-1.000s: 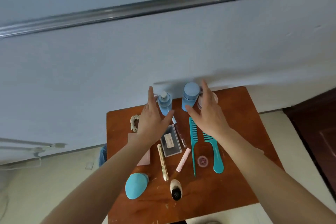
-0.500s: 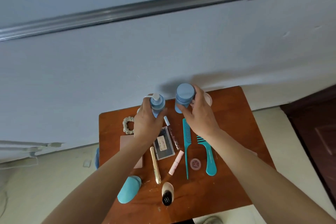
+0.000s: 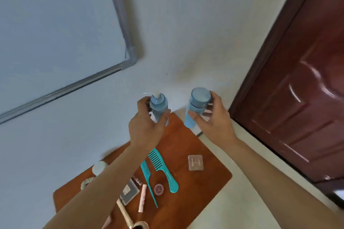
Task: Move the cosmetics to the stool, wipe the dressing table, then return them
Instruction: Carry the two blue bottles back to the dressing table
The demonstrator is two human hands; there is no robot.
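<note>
Two blue bottles are in your hands: your left hand [image 3: 147, 126] grips the pump bottle [image 3: 158, 107], your right hand [image 3: 214, 121] the capped bottle [image 3: 197, 106], above the table [image 3: 186, 145].

Looking like a home bedroom corner. A small wooden dressing table [image 3: 186, 143] at lower centre is carrying combs [image 3: 162, 169], a compact [image 3: 129, 191] and a lip tube [image 3: 142, 198]. A blue pump bottle [image 3: 159, 104] and a capped bottle [image 3: 197, 106] are being held above it. A panelled dark-red door [image 3: 297, 117] is standing at right, with a plain pale wall [image 3: 186, 33] filling the centre.
</note>
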